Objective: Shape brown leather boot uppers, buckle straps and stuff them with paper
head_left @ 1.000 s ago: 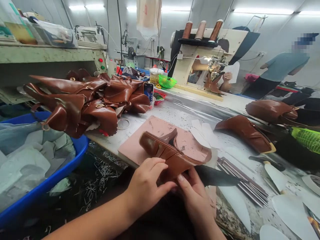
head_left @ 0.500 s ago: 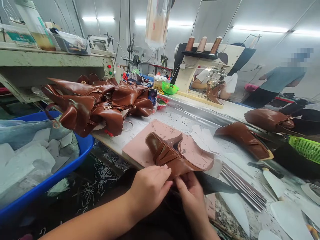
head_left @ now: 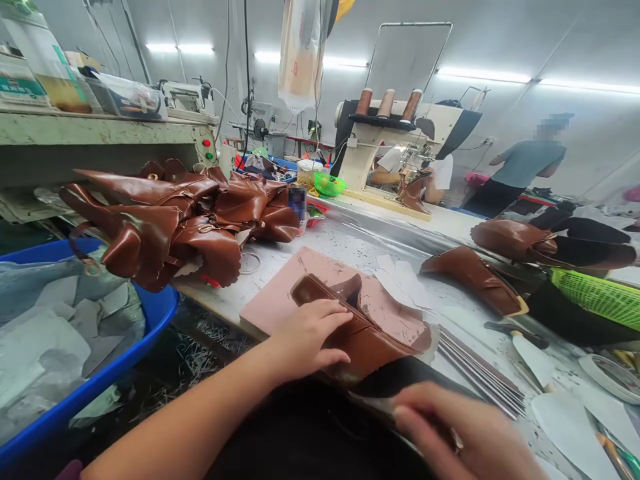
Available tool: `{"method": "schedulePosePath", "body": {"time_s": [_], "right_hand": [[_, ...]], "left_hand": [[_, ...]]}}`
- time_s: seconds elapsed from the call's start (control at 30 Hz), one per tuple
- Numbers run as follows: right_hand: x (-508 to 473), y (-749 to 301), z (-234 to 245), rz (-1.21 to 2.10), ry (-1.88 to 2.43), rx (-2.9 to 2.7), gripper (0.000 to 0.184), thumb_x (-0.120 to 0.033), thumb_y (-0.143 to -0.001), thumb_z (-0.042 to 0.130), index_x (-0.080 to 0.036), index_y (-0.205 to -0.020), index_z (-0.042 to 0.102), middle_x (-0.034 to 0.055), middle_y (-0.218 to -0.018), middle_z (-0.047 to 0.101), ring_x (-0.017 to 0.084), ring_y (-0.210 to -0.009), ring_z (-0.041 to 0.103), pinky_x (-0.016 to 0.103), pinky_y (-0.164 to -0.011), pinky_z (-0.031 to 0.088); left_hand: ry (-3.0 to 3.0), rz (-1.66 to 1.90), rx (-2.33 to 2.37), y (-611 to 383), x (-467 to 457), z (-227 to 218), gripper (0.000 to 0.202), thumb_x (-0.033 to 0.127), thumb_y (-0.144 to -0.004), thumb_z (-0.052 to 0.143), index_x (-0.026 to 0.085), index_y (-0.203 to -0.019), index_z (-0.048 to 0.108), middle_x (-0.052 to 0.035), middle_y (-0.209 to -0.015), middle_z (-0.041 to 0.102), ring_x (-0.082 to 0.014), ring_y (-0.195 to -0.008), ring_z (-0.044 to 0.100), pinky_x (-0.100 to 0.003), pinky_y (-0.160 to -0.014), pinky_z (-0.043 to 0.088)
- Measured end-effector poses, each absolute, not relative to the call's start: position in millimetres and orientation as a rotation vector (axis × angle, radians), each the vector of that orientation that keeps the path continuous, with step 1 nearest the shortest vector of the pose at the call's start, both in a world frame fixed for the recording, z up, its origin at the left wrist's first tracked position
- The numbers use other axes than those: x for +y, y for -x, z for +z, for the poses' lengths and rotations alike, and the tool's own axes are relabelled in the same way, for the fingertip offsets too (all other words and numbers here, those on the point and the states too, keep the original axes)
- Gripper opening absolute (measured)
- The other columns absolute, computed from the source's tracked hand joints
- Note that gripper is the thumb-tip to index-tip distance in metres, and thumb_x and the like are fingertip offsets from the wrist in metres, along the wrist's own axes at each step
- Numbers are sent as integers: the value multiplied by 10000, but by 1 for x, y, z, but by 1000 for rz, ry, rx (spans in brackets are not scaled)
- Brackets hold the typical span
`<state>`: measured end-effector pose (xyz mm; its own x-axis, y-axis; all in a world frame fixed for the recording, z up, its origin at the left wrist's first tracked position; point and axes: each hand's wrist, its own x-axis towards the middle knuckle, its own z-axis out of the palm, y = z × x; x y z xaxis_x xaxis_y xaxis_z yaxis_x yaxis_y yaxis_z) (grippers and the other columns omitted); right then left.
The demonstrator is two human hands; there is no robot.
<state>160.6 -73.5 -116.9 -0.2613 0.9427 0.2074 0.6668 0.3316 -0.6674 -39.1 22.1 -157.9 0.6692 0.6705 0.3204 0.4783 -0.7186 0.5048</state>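
A brown leather boot upper (head_left: 367, 352), with a zip and an open top, lies on a pink block at the table's front edge. My left hand (head_left: 316, 330) rests on it with fingers spread and thumb apart. Black lining (head_left: 413, 377) sticks out from the upper's near side. Closer to me, my right hand (head_left: 450, 423) is blurred, its fingers curled round a thin, pale, pointed thing (head_left: 373, 402) whose kind I cannot make out. The point of that thing is near the lining's edge; whether they touch is unclear.
The pink block (head_left: 273, 293) bears dark scraps. Brown leather uppers (head_left: 200, 213) are heaped at left, above a blue bin (head_left: 165, 320). Another brown upper (head_left: 475, 277), grey strips (head_left: 480, 373) and a tape roll (head_left: 607, 373) lie right. Behind stands a sewing machine (head_left: 363, 153) with a person at it.
My left hand has opened and moved up onto the upper. The right hand has left the upper's edge, moved right and nearer me, and now holds a pale pointed thing. The view has shifted.
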Motion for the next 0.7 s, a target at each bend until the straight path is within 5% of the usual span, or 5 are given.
{"method": "schedulePosePath", "body": {"time_s": [0.1, 0.23, 0.47, 0.7], "right_hand": [[-41, -164, -95, 489, 1411, -2034, 172, -321, -778, 531, -295, -828, 693, 18, -746, 706, 213, -640, 635, 301, -582, 458], [15, -150, -101, 827, 1464, -2138, 288, -234, -723, 518, -286, -935, 705, 14, -946, 712, 254, -885, 628, 380, -794, 448], [23, -115, -105, 1294, 1667, -2454, 233, -117, -665, 529, -225, -773, 705, -22, -600, 658, 156, -572, 584, 241, -534, 420], [-6, -97, -113, 1235, 1493, -2656, 302, -97, -758, 442, -219, -814, 713, 8, -779, 699, 142, -699, 596, 229, -645, 415]], "left_hand": [[-2511, 800, 898, 43, 9, -171, 409, 219, -753, 659, 133, -1145, 581, -142, -1175, 603, -286, -1160, 488, -420, -987, 374], [-2521, 929, 910, 52, -10, -183, 328, 213, -774, 627, 185, -1100, 599, -100, -1108, 641, -286, -1097, 519, -430, -952, 378], [-1799, 722, 1117, 56, -38, -182, 34, 202, -748, 569, 172, -758, 580, -24, -748, 599, -163, -674, 534, -261, -606, 412], [-1058, 767, 1166, 48, -45, -196, 378, 499, -646, 584, 193, -549, 385, 24, -550, 456, -131, -561, 417, -249, -536, 327]]}}
